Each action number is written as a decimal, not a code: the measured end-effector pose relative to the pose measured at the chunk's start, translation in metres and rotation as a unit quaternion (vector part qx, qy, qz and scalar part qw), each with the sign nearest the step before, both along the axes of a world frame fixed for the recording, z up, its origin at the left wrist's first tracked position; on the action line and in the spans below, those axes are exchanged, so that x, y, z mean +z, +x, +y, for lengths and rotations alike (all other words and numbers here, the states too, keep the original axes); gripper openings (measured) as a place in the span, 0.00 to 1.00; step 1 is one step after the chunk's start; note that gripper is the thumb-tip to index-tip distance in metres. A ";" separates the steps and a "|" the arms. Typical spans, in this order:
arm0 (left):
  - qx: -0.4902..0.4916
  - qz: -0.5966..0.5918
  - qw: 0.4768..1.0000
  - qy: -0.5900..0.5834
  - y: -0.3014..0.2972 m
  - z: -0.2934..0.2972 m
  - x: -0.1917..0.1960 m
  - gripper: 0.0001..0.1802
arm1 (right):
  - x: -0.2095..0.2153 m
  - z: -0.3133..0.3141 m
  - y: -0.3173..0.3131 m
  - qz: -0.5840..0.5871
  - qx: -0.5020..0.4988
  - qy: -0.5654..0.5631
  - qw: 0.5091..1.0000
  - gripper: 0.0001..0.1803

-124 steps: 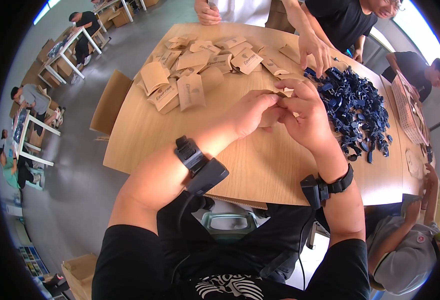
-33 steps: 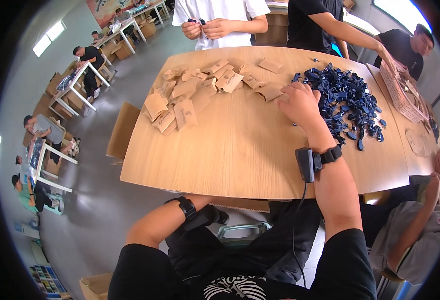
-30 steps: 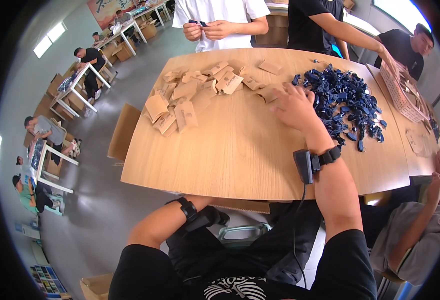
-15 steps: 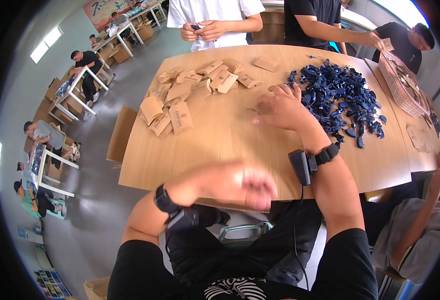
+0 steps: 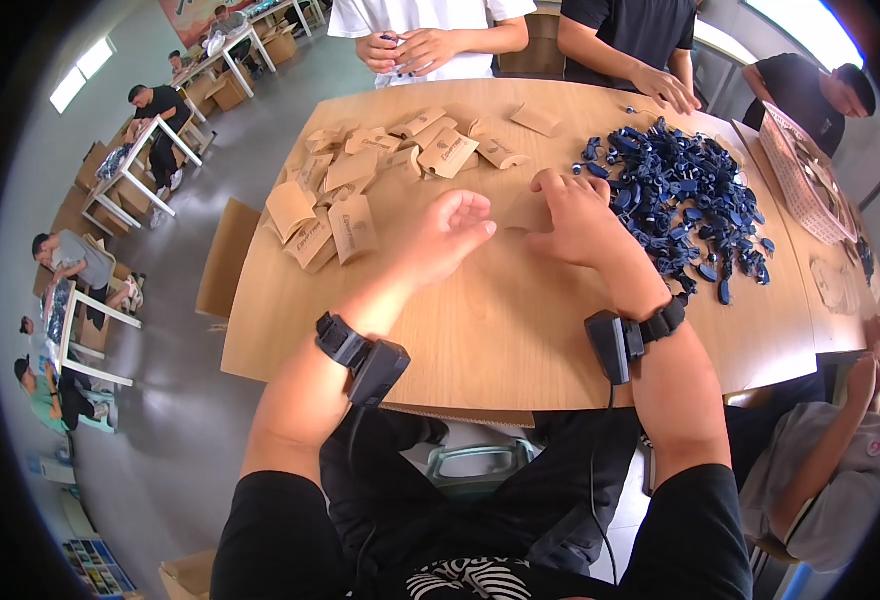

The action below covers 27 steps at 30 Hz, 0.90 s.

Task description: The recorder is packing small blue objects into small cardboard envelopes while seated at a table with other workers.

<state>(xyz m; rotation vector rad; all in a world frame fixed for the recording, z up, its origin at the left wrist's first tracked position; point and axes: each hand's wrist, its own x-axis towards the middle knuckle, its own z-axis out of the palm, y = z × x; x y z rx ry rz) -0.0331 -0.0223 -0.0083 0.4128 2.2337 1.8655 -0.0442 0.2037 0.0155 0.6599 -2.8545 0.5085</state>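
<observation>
Over the middle of the tabletop, my left hand [image 5: 450,232] is raised with its fingers loosely curled and the thumb apart. Nothing shows in it. My right hand [image 5: 582,218] is bent over the table at the left edge of a heap of dark blue small plastic pieces with cords [image 5: 685,200]. Its thumb and fingers are spread apart. Between them a flat brown kraft piece [image 5: 526,213] shows faintly; whether the fingers press on it is unclear. To the far left of my hands lies a pile of kraft paper pillow boxes [image 5: 352,172], some printed.
Across the wooden table [image 5: 500,345] stand a person in white [image 5: 430,50] handling something small and a person in black [image 5: 625,45] reaching toward the blue heap. A pink basket [image 5: 805,180] is at the right. A seated person in grey [image 5: 820,470] is close at my right.
My left hand has moved up and forward from the near table edge toward my right hand. My right hand stays about in place. The person in black has brought a hand from the basket toward the heap.
</observation>
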 end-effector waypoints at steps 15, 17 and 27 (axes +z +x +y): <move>-0.159 -0.151 0.934 0.281 0.020 0.006 0.025 0.23 | 0.013 -0.039 0.031 0.143 0.216 -0.192 0.947 0.39; -0.140 -0.109 0.942 0.286 0.021 0.009 0.025 0.19 | 0.014 -0.041 0.032 0.163 0.227 -0.197 0.940 0.38; -0.036 -0.032 0.996 0.079 0.013 0.005 0.014 0.07 | 0.003 -0.038 0.027 0.144 0.279 -0.353 0.881 0.27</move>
